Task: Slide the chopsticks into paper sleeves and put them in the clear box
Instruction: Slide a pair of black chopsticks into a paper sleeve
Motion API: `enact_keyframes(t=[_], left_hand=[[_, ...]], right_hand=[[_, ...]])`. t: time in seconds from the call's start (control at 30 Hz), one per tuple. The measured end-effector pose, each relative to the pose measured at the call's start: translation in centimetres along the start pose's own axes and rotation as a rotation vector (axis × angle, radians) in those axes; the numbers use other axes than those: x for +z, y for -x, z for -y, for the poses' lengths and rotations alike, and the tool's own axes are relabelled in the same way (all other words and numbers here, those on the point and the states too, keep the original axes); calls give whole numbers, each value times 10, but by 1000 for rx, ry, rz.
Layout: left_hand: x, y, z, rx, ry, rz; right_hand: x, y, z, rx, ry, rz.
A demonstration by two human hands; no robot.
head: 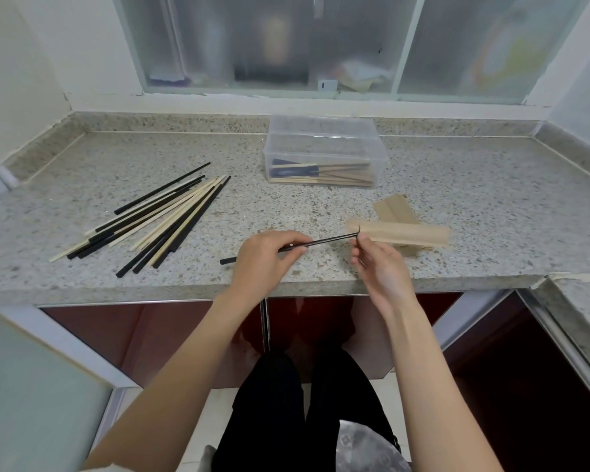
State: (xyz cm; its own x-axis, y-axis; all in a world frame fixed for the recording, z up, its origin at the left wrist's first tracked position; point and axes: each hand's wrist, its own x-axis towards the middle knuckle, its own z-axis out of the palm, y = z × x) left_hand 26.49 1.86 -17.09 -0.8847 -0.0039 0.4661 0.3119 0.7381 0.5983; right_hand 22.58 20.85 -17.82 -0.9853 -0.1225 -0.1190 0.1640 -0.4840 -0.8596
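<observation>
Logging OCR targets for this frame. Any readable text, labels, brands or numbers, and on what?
None readable.
Paper sleeves in the clear box: dark blue printed patches, too blurred to tell whether they hold any text.
Small white tag behind the frosted window: a dark mark, no legible characters.
Brown paper sleeve by the right hand and the loose chopsticks: no print visible.

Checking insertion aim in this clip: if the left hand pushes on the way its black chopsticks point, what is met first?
Probably the open end of the paper sleeve pinched by the right hand; the black chopsticks in the left hand already tip at its mouth, though depth is unclear.
</observation>
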Motion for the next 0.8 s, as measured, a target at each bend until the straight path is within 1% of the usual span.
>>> enact_keyframes(t=[0.1,0.2,0.27,0.37,0.4,0.47,0.53,0.67,0.73,0.8], left_hand=[[-5,-1,4,2,19,-12],[-4,-5,1,44,33,17],[0,-8,-2,70,31,13],[3,-9,-1,41,38,-18],[2,-8,0,27,38,-24],[2,-5,2,15,28,-25],[-1,-4,1,5,23,-9],[-13,1,6,-19,-45,26],[-18,5,14,-66,-28,-16],[-22,10,18,-135,86,-66]], right_hand=[[-3,0,0,34,163,69],[5,3,-6,63,301,153],[14,7,-11,84,320,172],[16,7,-10,99,246,153],[14,5,-8,82,203,132],[9,1,-4,13,132,27],[7,0,-2,-65,121,-63],[4,1,-2,-127,31,-209],[1,2,-2,-150,4,-225],[2,4,-5,-157,12,-208]])
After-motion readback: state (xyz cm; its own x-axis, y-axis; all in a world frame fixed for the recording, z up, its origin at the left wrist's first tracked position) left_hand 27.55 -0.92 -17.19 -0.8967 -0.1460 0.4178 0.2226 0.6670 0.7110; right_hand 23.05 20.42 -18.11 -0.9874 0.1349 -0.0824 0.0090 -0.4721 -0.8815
